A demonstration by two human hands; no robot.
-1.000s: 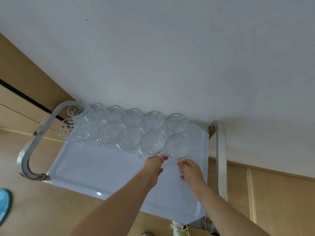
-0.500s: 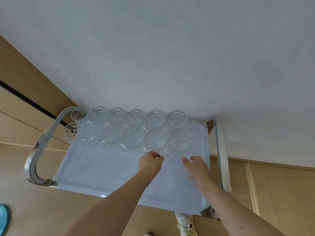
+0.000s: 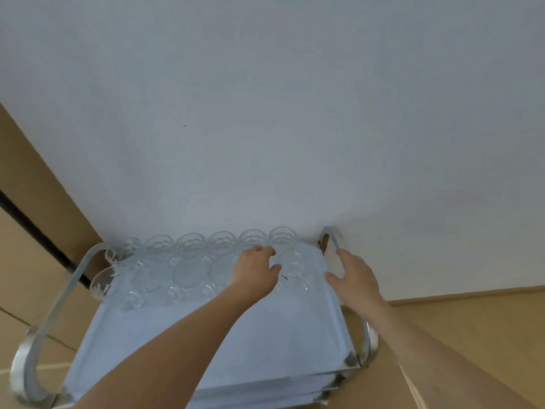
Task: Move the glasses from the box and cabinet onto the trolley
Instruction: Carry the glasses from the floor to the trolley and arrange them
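Observation:
Several clear glasses stand in two rows at the far end of the trolley's pale blue top tray. My left hand reaches over the front row near its right end. Its fingers and thumb curl round the rim of a glass there, which it mostly hides. My right hand hovers with fingers spread at the tray's right edge, just right of the last front-row glass, and holds nothing.
The trolley stands against a white wall. Curved metal handles rise at its left and right ends. Wooden floor lies on the right and wooden panels on the left. Lower shelves show under the tray's near edge.
Both hands have moved forward over the glasses. My left hand now sits on a front-row glass and my right hand has shifted out to the tray's right edge. The view has tilted down.

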